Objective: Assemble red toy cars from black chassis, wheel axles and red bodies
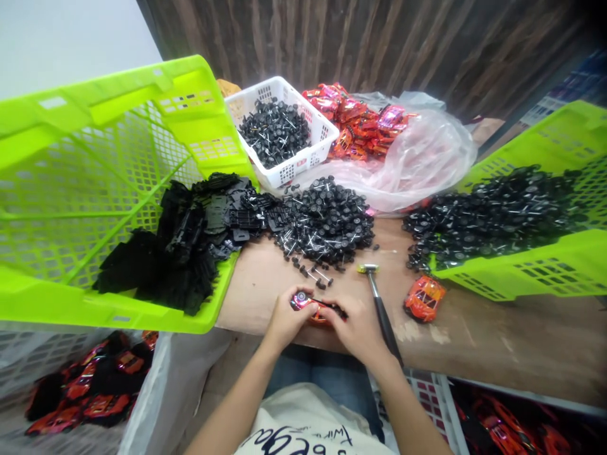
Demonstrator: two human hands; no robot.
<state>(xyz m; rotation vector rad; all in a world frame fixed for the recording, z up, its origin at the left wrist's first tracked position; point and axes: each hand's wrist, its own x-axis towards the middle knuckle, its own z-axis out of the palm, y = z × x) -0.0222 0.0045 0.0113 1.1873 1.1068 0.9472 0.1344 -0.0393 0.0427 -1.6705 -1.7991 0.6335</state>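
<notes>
Close to the table's front edge, my left hand (290, 316) and my right hand (355, 325) grip a small red toy car (318, 312) between them. The car lies on its side, with a wheel and some of its black underside showing; fingers cover much of the rest. Just beyond my hands a few loose wheel axles (317, 275) lie in front of a large heap of black wheels on axles (327, 221). To the right of my right hand rests a hammer (382, 309) with a black handle, and past it sits an orange-red toy car (424, 298).
A tipped green crate (227, 278) on the left spills black chassis plates (208, 215). Behind stand a white basket (303, 165) of wheels and a plastic bag (431, 151) with red car bodies (355, 120). Another green crate (521, 259) holds wheels. Finished-looking cars (95, 385) fill a lower basket.
</notes>
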